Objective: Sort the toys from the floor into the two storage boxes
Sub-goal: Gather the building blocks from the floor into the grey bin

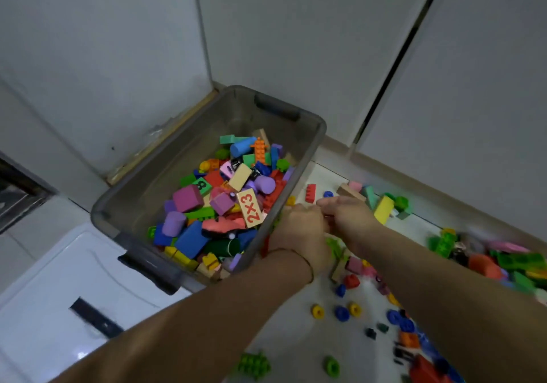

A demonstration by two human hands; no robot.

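Toys, bright bricks and blocks, strewn on the floor right of the fingers, more heaped in the grey storage box to their left. Left hand and right hand meet, fingers curled; round what, can't tell.

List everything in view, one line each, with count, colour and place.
storage box: one, see-through grey, wall corner, holding mixed blocks
"2x3" tile: one, cream with red print, atop the box's pile
red brick: one, red, floor beyond the hands
loose toys: many, mixed colours, floor right of the box
lid: one, white, left of the box
left hand: one, at the box's right rim, fingers curled
right hand: one, beside the left hand, fingers curled
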